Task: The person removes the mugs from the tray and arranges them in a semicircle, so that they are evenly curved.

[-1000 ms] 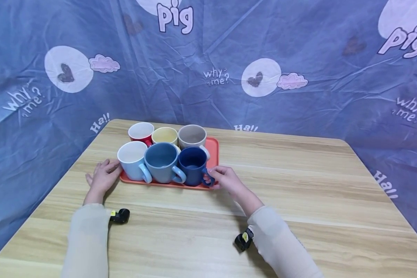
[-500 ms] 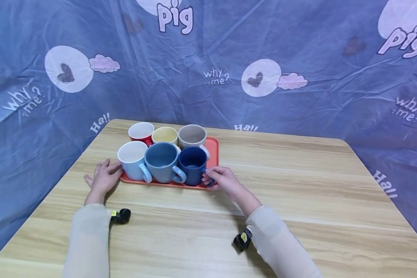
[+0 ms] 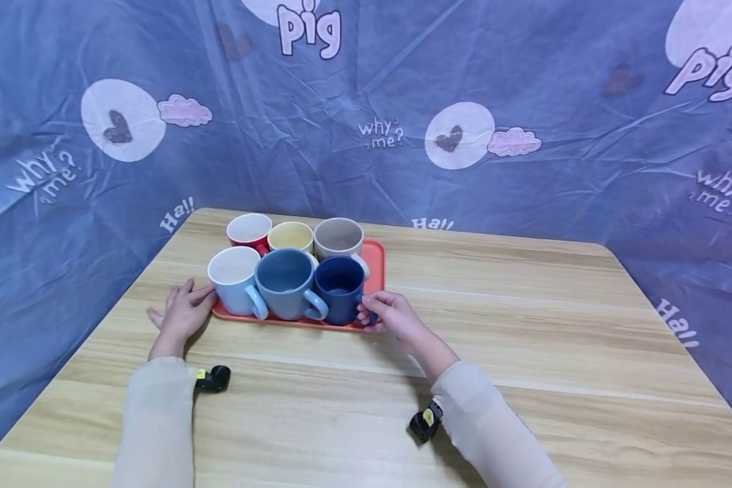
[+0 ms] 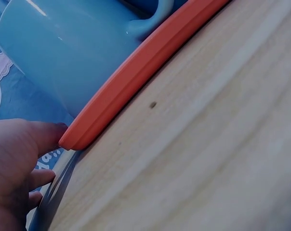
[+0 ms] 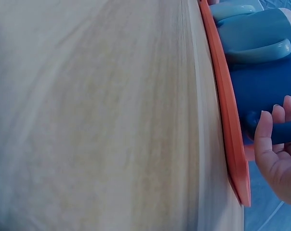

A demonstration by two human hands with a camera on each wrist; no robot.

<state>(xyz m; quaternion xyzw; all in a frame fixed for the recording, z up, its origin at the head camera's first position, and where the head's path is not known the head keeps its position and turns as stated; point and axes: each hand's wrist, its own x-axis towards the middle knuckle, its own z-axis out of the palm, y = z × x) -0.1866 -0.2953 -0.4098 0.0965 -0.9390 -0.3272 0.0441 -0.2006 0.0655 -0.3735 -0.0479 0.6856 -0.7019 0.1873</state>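
Observation:
An orange-red tray point(image 3: 375, 252) carries several mugs in two rows. At the front right of the tray is a navy blue mug point(image 3: 338, 305), its handle point(image 5: 286, 132) gripped between the thumb and curled fingers of my right hand point(image 3: 398, 317). Beside it in the front row stand a teal-blue mug point(image 3: 283, 298) and a light blue mug point(image 3: 234, 295). My left hand point(image 3: 184, 316) is at the tray's left end, fingers spread, its thumb touching the tray's corner in the left wrist view. Part of the left fingers is out of sight there.
Behind the front mugs stand a red mug point(image 3: 248, 230) with a white inside, a yellow mug point(image 3: 289, 236) and a grey mug point(image 3: 338, 237). The wooden table point(image 3: 524, 318) extends to the right, and a blue printed curtain point(image 3: 317, 135) hangs behind it.
My right fingers have closed further around the navy mug's handle, which is now mostly covered. The left hand has shifted very slightly right. The mugs and tray stay in place.

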